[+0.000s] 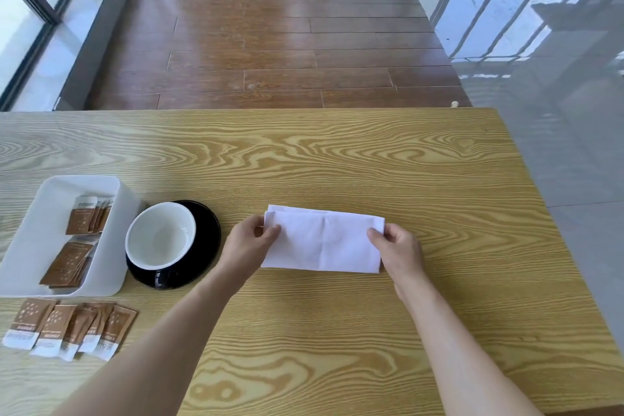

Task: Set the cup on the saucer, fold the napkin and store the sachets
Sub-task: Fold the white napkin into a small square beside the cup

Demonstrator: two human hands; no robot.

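Observation:
A white napkin (322,241) lies folded into a wide rectangle in the middle of the wooden table (337,162). My left hand (248,243) pinches its left edge and my right hand (400,252) pinches its right edge. Left of the napkin, a cup (160,236), black outside and white inside, stands on a black saucer (207,230). A white tray (44,203) at the far left holds several brown sachets (79,221). More brown sachets (67,328) lie loose on the table in front of the tray.
The table's far edge runs across the view, with brown wooden floor (270,27) beyond it. The right edge slants along grey tiles (557,145). Glass panes (20,27) stand at the far left.

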